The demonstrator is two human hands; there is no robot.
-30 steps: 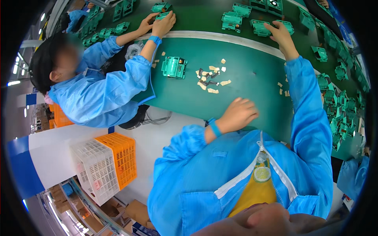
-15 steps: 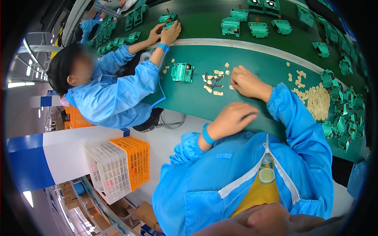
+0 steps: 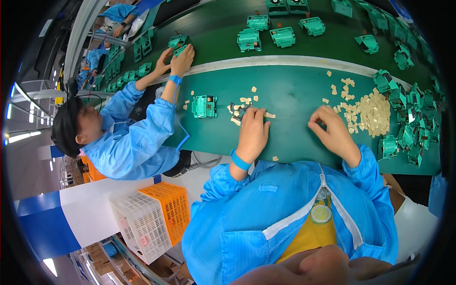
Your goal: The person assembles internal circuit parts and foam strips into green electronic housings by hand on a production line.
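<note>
My left hand lies over a small scatter of beige flakes and dark pieces on the green bench. Its fingers stretch forward, slightly apart, at the right side of that scatter. To the right, my right hand is just above the bench, thumb and fingertips curled together; whatever is between them is too small to make out. It is nearest to a large heap of beige flakes. Left of the small scatter sits a green plastic housing.
Several green housings are piled at the right edge. Beyond a pale rail, a dark green belt carries more housings. At left a co-worker handles a housing. White and orange crates stand on the floor.
My right hand has moved away from the small scatter toward the large heap. My left hand has gone forward and left to the small scatter. The view has shifted.
</note>
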